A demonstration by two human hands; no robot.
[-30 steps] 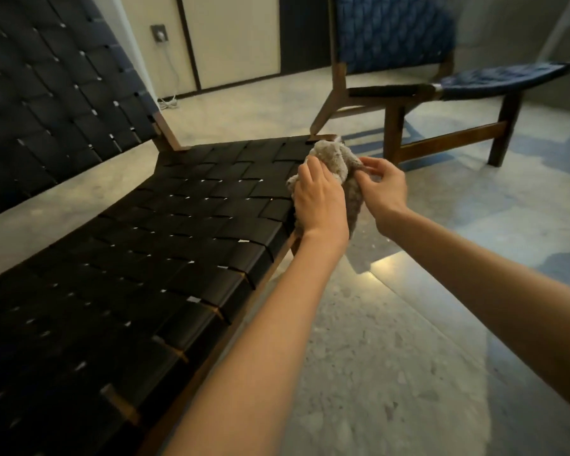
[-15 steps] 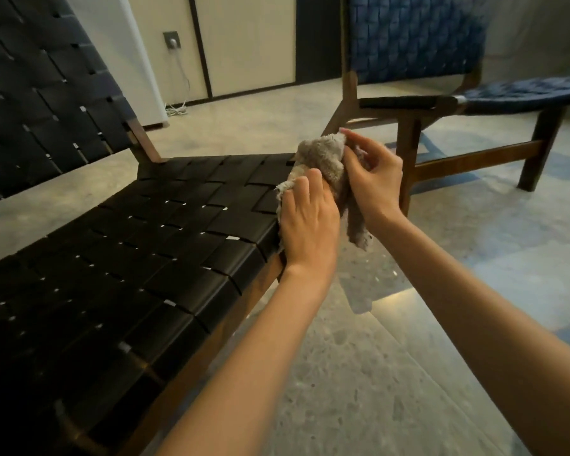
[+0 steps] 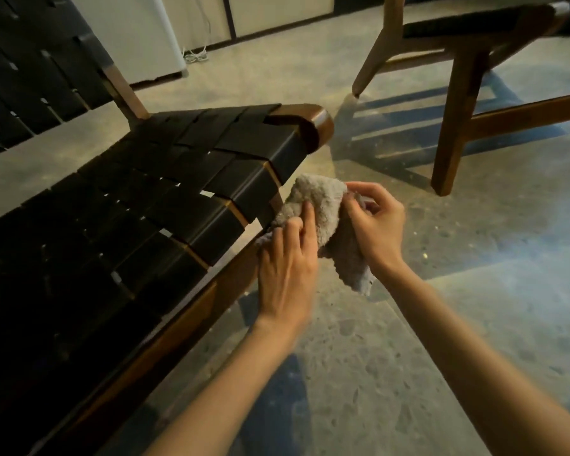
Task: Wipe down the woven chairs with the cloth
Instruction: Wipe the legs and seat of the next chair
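A black woven chair (image 3: 119, 205) with a brown wooden frame fills the left half of the view. A grey fluffy cloth (image 3: 323, 209) hangs bunched beside the seat's front right edge. My left hand (image 3: 287, 268) grips the cloth's left part, right against the seat's wooden side rail. My right hand (image 3: 375, 222) pinches the cloth's right side, and a loose end dangles below it. A second woven chair (image 3: 458, 103) stands at the upper right; only its wooden legs and rails and the front of its dark seat show.
The floor (image 3: 441, 324) is pale speckled stone, open between the two chairs. A white cable (image 3: 196, 55) lies coiled by the far wall, next to a white panel (image 3: 139, 37) behind the black chair's back.
The view has tilted down and closer. Both hands with the cloth have dropped from above the seat corner to beside its side rail.
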